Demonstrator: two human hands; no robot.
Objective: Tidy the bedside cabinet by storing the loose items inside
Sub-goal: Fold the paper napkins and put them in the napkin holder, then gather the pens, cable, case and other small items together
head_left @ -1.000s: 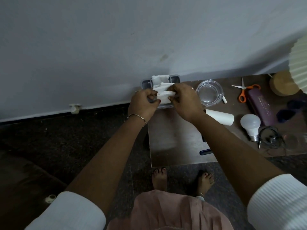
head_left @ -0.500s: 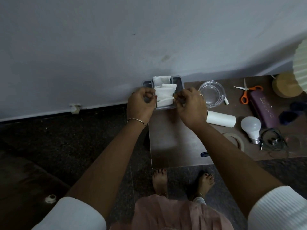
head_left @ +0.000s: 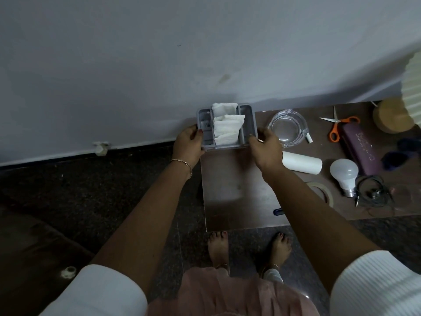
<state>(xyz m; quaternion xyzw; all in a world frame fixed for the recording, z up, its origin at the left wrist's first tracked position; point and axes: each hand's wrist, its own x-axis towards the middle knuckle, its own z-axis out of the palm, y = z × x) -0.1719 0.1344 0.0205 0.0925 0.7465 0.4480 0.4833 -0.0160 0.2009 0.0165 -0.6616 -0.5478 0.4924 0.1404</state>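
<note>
Head view: a grey tray is at the back left corner of the counter, close to the wall. Whether it rests there or is lifted clear cannot be told. The left hand grips its left wall and the right hand its right wall, fingers curled round the rims. Folded tissues fill the centre compartment.

Judgement: the step in hand is moving the tray to storage. Keep it level with an even grip on both sides so the light tissues do not slide out. Clear the ashtray just beside the right hand before swinging away.

The tray is rigid moulded plastic, rectangular, with dividers. The tissues are soft, white and creased. The ashtray is thick clear glass, round. Further right lie a white paper roll, orange-handled scissors, a matte bulb with a metal base, a purple case, a tape ring and a coiled black cable. The counter is smooth, brown and faintly reflective.
</note>
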